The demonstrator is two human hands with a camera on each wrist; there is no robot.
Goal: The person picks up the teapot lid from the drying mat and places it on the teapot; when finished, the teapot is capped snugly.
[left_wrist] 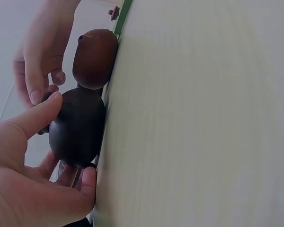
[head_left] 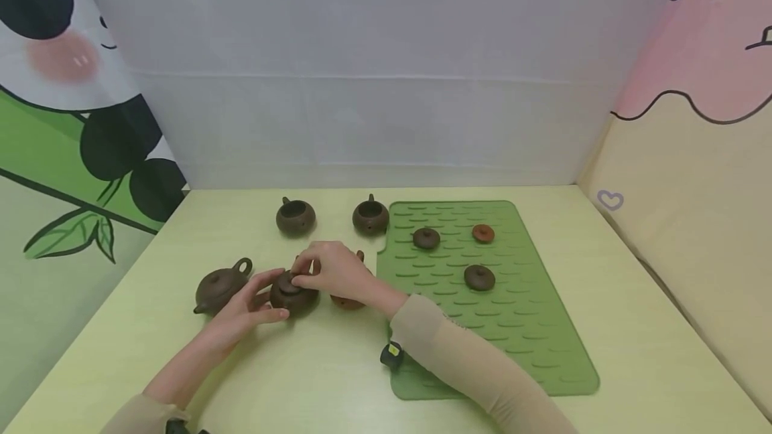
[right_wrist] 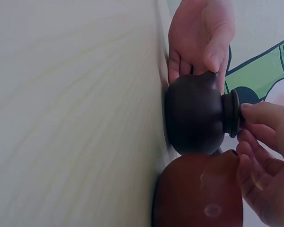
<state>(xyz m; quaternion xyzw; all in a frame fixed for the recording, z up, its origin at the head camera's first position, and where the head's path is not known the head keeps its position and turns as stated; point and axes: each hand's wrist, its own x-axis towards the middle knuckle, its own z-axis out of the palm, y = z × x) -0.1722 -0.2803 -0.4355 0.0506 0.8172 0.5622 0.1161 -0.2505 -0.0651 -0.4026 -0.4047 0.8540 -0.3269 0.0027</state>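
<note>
A dark brown teapot (head_left: 297,303) stands on the table between both hands. My left hand (head_left: 247,308) holds it from the left side, thumb and fingers around its body in the left wrist view. Between the thumb and fingers of my right hand (head_left: 333,268) is the knob of a dark lid (right_wrist: 232,113). That lid is at the teapot's mouth, with a collar showing below its rim in the right wrist view; whether it is fully seated I cannot tell. Close on the right is a reddish-brown teapot (right_wrist: 196,194), partly hidden by my right hand in the head view.
Left of my left hand stands a lidded dark teapot (head_left: 218,288). Farther back are two lidless ones, a left teapot (head_left: 295,222) and a right teapot (head_left: 370,220). A green mat (head_left: 512,337) carries two dark lids and a reddish lid (head_left: 483,233). My right forearm crosses the mat.
</note>
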